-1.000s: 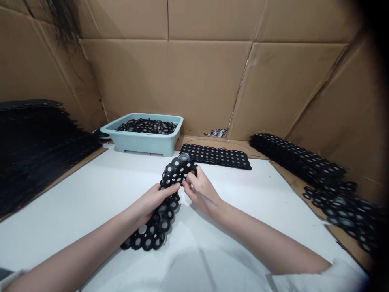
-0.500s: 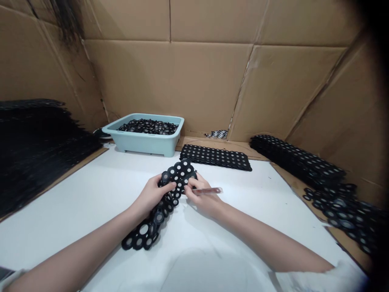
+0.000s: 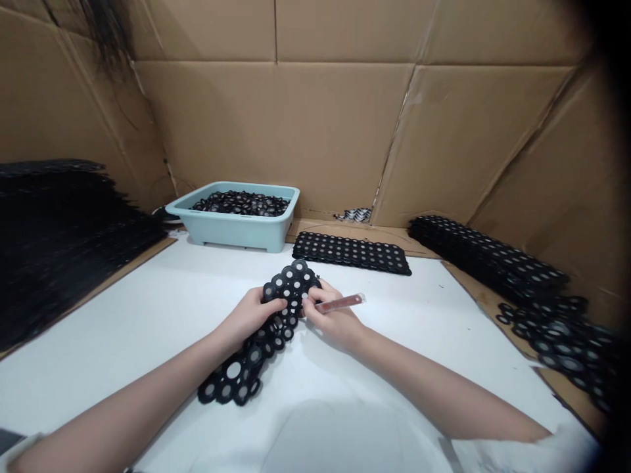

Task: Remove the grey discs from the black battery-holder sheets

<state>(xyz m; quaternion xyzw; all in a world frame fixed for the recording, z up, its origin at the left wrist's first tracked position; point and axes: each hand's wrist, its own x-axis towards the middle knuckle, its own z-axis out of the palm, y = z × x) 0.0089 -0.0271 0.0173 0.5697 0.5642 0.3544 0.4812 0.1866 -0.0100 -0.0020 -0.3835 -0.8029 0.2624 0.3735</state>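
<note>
A black perforated sheet of joined rings [image 3: 254, 355] runs diagonally over the white table, its upper end lifted between my hands. My left hand [image 3: 251, 314] grips its left edge, thumb on top and the other fingers underneath. At the right edge of the same sheet, my right hand [image 3: 332, 315] is closed around a slim tool with a reddish-brown handle [image 3: 341, 303]. The handle sticks out to the right above the thumb; the working end is hidden by the fingers and the sheet.
Behind the hands stands a light-blue basin [image 3: 231, 233] of loose black rings. A flat black perforated mat [image 3: 352, 253] lies beside it. More mats are stacked [image 3: 488, 256] at the right, near a loose ring piece [image 3: 562, 348]. A dark pile [image 3: 64, 243] fills the left side. Cardboard walls [image 3: 276, 131] surround the table.
The right hand and its tool have shifted slightly right, the handle tilting up a little. The sheet's upper part has turned slightly. Both hands keep their hold.
</note>
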